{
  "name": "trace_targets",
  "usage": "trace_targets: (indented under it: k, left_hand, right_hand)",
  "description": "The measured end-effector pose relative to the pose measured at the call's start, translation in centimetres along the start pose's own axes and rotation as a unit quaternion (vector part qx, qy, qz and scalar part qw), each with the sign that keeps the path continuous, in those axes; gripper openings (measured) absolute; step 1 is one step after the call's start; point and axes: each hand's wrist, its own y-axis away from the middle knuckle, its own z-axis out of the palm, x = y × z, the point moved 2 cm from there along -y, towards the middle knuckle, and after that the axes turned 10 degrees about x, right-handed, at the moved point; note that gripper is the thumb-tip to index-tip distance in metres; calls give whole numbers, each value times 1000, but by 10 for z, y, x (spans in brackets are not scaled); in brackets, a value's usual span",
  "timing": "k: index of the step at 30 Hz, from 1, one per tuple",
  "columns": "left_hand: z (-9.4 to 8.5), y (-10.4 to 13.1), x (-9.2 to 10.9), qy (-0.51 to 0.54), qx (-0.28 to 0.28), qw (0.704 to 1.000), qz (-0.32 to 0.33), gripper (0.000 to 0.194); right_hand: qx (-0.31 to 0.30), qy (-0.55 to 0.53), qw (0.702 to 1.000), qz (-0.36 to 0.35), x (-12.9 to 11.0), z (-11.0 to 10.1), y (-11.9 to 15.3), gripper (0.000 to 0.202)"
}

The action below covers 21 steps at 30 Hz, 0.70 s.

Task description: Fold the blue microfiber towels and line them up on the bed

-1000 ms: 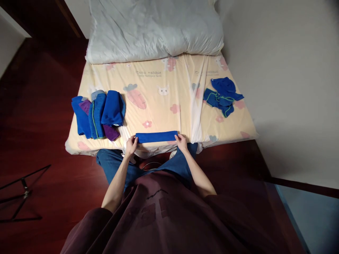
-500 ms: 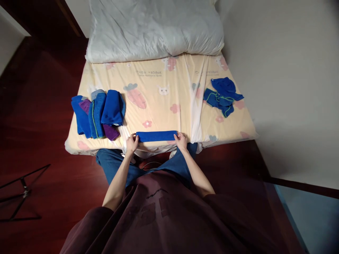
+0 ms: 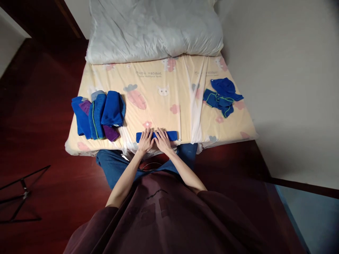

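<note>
A blue cloth [image 3: 172,135], folded into a long narrow strip, lies along the front edge of the bed. My left hand [image 3: 146,140] rests flat on its left half, fingers stretched out. Beside it, my right hand [image 3: 162,140] lies flat on the middle of the strip, fingers also extended. The two hands nearly touch at the thumbs. Both ends of the strip show past my hands; the part beneath the palms is hidden.
Several folded cloths [image 3: 113,109] in blue, purple and grey lie at the bed's left. Crumpled blue cloths [image 3: 222,95] with green edging lie at the right. A pale quilt [image 3: 156,31] covers the far end of the bed [image 3: 164,79]. A black metal stand [image 3: 25,194] is on the floor.
My hands have let go of the strip's two ends and moved inward, and now lie flat on its middle. The strip stays in place.
</note>
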Motion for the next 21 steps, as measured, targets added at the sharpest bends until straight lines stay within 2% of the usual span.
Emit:
trace_targets:
  k: [3, 6, 11, 16, 19, 21]
  left_hand:
    - [6, 6, -14, -6, -2, 1000, -11, 68]
    - [5, 10, -28, -4, 4, 1000, -13, 70]
    - [3, 11, -39, 20, 1, 999, -36, 69]
    - [-3, 5, -46, 47, -18, 998, -45, 59]
    - [-12, -8, -55, 55, -53, 996, -39, 47]
    - [-19, -21, -63, 48, -99, 993, -34, 41]
  right_hand:
    - [-23, 7, 1000, 6, 14, 8, 9, 58]
    - [-23, 17, 999, 16, 35, 5, 19, 61]
    - [7, 8, 998, 60, 63, -5, 29, 62]
    - [53, -23, 990, 126, 76, -15, 39, 61]
    - [132, -59, 966, 213, 78, -23, 54, 59]
    - [215, -101, 921, 307, 79, -28, 68, 58]
